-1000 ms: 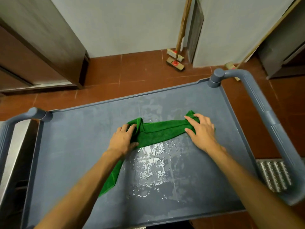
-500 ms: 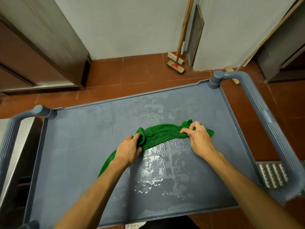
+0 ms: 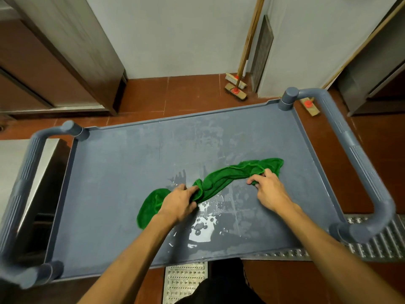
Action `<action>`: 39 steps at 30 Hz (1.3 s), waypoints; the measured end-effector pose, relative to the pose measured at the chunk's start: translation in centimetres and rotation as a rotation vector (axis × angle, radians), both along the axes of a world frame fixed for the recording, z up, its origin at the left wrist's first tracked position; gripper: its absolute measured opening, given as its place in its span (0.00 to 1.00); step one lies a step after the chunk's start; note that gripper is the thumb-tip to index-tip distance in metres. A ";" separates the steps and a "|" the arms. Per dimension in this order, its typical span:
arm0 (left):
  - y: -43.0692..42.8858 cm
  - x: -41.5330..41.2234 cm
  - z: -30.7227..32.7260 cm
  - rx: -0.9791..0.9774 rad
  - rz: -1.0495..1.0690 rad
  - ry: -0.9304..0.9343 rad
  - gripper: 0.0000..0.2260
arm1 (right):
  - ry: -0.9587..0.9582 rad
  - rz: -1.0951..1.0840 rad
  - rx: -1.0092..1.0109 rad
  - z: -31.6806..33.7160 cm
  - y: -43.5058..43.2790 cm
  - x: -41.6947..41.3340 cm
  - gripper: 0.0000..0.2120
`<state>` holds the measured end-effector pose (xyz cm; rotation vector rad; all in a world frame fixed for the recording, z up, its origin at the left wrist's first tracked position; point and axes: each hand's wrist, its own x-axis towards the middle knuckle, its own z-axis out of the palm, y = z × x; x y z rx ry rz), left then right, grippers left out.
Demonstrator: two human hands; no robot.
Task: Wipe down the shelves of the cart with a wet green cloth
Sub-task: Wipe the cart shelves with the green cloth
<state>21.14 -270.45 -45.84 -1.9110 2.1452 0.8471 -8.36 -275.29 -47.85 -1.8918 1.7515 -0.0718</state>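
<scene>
A wet green cloth (image 3: 223,179) lies stretched in a long twisted strip across the top shelf of the grey cart (image 3: 114,172). My left hand (image 3: 179,201) grips the cloth near its left part, with a loose end spread out to the left of the hand. My right hand (image 3: 268,189) pinches the cloth near its right end. A puddle of water (image 3: 201,231) shines on the shelf just in front of the cloth, between my forearms.
Thick grey handles rise at the cart's left end (image 3: 24,172) and right end (image 3: 359,163). Two brooms (image 3: 237,86) lean against the white wall behind. Metal floor grating (image 3: 383,240) lies at the right, a steel counter (image 3: 13,163) at the left.
Both hands have drawn apart along the cloth, stretching it from a bunched wad into a longer strip. The cloth's left end now lies flat on the shelf.
</scene>
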 end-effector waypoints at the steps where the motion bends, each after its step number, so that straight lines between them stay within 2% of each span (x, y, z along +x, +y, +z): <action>1: 0.5 0.0 0.0 0.004 -0.011 0.001 0.24 | -0.018 -0.015 -0.022 0.3 0.3 0.1 0.13; 3: 1.4 -0.1 0.1 0.017 -0.037 -0.006 0.24 | -0.062 -0.028 -0.096 0.9 0.8 0.5 0.13; 5: 2.2 -0.1 0.3 0.038 -0.063 -0.009 0.23 | -0.075 -0.004 -0.134 1.6 1.2 1.0 0.18; 8: 3.6 -0.2 0.5 0.067 -0.094 -0.005 0.22 | -0.012 0.072 -0.127 2.1 1.6 1.9 0.26; 14: 6.7 -0.1 0.7 0.124 -0.106 0.024 0.19 | 0.109 0.228 -0.084 1.3 3.1 3.4 0.29; 17: 8.1 -0.1 0.8 0.155 -0.116 0.048 0.18 | 0.120 0.267 -0.083 1.0 3.4 4.0 0.27; 26: 10.8 -0.1 0.8 0.147 -0.080 0.058 0.19 | 0.175 0.333 -0.073 0.9 5.1 4.5 0.14; 35: 12.6 0.1 0.5 0.075 -0.071 0.052 0.21 | 0.269 0.342 0.050 1.0 9.4 1.6 0.14; 39: 13.2 0.0 0.5 0.038 -0.061 0.046 0.22 | 0.249 0.313 0.095 0.8 11.5 0.5 0.16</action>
